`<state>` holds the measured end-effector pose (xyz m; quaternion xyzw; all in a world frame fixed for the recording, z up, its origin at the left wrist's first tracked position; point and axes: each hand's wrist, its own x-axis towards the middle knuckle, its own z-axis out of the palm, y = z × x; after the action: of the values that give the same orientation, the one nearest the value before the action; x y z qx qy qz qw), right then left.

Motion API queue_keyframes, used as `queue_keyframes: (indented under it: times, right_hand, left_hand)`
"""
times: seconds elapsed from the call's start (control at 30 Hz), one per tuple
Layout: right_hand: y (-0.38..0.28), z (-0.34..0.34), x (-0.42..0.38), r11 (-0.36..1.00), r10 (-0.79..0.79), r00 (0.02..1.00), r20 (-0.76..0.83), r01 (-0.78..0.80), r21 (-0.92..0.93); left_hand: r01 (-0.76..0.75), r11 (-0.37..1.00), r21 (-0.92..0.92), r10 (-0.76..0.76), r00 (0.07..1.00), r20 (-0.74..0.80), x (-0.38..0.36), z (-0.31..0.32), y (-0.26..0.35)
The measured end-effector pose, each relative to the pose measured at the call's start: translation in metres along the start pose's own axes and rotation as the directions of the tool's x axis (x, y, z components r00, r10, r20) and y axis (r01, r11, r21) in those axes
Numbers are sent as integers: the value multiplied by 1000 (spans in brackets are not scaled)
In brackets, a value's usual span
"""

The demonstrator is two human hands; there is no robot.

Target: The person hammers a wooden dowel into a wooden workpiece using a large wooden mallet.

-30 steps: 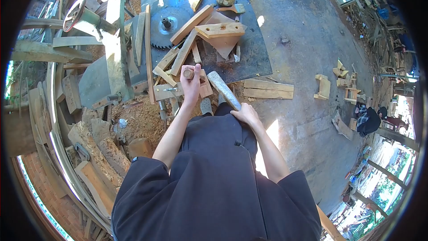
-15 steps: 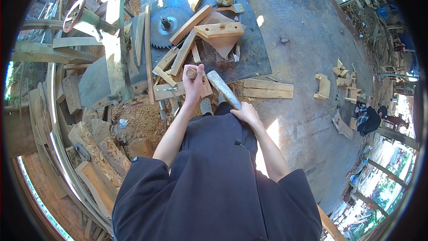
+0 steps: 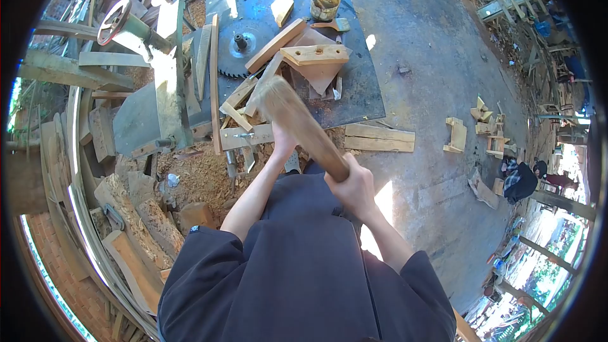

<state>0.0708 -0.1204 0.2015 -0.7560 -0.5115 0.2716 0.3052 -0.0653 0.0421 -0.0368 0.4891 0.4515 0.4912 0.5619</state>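
concrete floor (image 3: 430, 82) to the right of the fingers, with one pale u-shaped wooden piece (image 3: 455, 135) well apart from them and, farther right, one other person (image 3: 522, 180) in dark clothing. ahead of the fingers, one dark desk (image 3: 362, 85), bearing one toothed saw blade (image 3: 231, 57), one yellowish pot (image 3: 324, 15), at least two brushes (image 3: 342, 24) and one wooden block (image 3: 310, 57) with three holes. clasped fully closed in the right fingers (image 3: 342, 188): one mallet-like wooden bar (image 3: 310, 136), blurred, gripped at the near end, slanting forward and to the left of them. left hand (image 3: 284, 141) just behind the bar in view, largely hidden by it; impossible to tell how far closed, or whether holding anything. beyond the left hand's fingers, several loose wooden strips (image 3: 277, 44); farther left, one handwheel (image 3: 114, 23). ahead and to the right of the right fingers, pale boarding (image 3: 380, 144).
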Motion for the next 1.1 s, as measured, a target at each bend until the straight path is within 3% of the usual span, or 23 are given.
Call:
queue_keyframes:
  times: [0.03,0.13,0.17,0.23,0.3,0.37,0.4,0.43,0.47,0.5,0.53,0.57,0.63,0.67,0.7,0.77,0.83,0.9,0.97,1.03,1.1]
  right_hand:
    - [21,12,9,965,188,973,136,-157,-209]
    - [24,1,26,972,161,984,71,-146,-185]
    - [10,-14,22,983,117,993,15,-114,-145]
    - [-15,-35,10,988,95,994,-51,-100,-114]
    - [-34,-37,-2,978,31,992,-123,-5,207]
    - [-10,-15,-10,960,-35,989,-147,74,270]
    - [6,-3,-11,992,0,997,-71,9,127]
    - [19,7,-11,999,44,999,-3,-44,-24]
    - [30,13,-2,954,221,965,144,-184,-237]
    - [31,12,-4,954,224,964,141,-187,-235]
    - [33,9,-2,949,185,980,77,-158,-272]
    - [36,3,5,941,130,991,31,-114,-317]
    - [33,-10,7,939,105,994,36,-87,-333]
    - [33,-11,8,949,134,990,36,-118,-292]
    - [34,-12,8,955,165,986,32,-152,-253]
    - [46,-8,4,960,207,978,38,-195,-203]
    - [54,2,6,965,232,971,62,-222,-143]
    - [65,8,8,897,377,918,120,-330,-293]
    - [92,24,5,879,397,907,139,-332,-344]
    - [99,30,6,860,411,898,156,-326,-392]
    - [97,35,9,823,488,836,252,-344,-452]
  left_hand:
    - [-6,1000,-5,6,1000,4,1,2,5]
    - [-186,956,227,199,979,-39,2,4,43]
    - [-176,957,232,191,981,-40,0,5,50]
    - [-153,976,155,163,985,-52,-1,13,45]
    - [-146,983,115,152,987,-50,0,16,20]
    - [-107,983,-148,107,994,-6,-2,16,-4]
    - [-468,838,280,448,884,137,-1,15,-9]
    - [-469,838,278,450,883,133,-1,17,-2]
    - [-173,964,202,151,981,121,-2,19,13]
    - [148,981,128,-165,976,141,-4,17,16]
    - [-189,908,374,141,978,150,-2,18,20]
    - [-185,909,374,147,981,129,4,20,22]
    - [-152,973,174,153,988,5,-1,13,43]
    - [-29,999,42,29,1000,-3,5,5,33]
    - [-32,991,133,26,999,43,8,-6,39]
    - [102,993,67,-103,995,16,9,-12,58]
    - [55,997,54,-57,998,41,11,-23,59]
    - [127,992,-23,-126,992,15,6,-26,65]
    - [120,992,-44,-119,992,29,-2,-32,60]
    - [-10,999,48,6,996,88,-9,-41,44]
    - [-45,995,87,34,992,122,-22,-47,40]
